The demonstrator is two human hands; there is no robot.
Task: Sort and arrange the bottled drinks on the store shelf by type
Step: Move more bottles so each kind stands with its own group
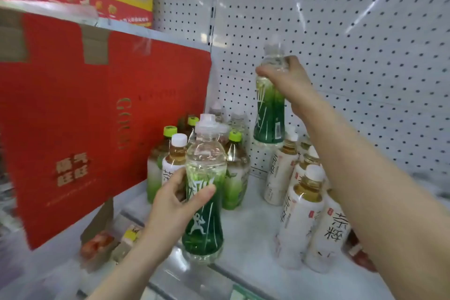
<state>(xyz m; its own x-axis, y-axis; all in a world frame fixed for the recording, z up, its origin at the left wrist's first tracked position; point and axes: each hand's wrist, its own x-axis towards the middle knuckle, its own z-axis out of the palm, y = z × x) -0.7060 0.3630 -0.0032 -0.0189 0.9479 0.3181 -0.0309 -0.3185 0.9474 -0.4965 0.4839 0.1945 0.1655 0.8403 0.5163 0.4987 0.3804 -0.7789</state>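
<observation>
L hand [170,207] grips green bottle [204,234], lower centre; R hand [289,80] holds second green bottle [269,117] by shoulder, frame centre. Set both adjacent, upright, labels fwd, clear of white tea bottles [302,212], lower right.

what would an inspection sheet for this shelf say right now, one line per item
surface: white shelf, bare in the middle
job's things: near green-label bottle and far green-label bottle, both in hand; white-label tea bottles grouped right; green-cap bottles grouped back left
clutter: open box of packets below the shelf, lower left
grippers: left hand grips the near bottle mid-body; right hand grips the far bottle at its shoulder
cables: nothing seen
surroundings: red carton on the left; pegboard wall behind
</observation>
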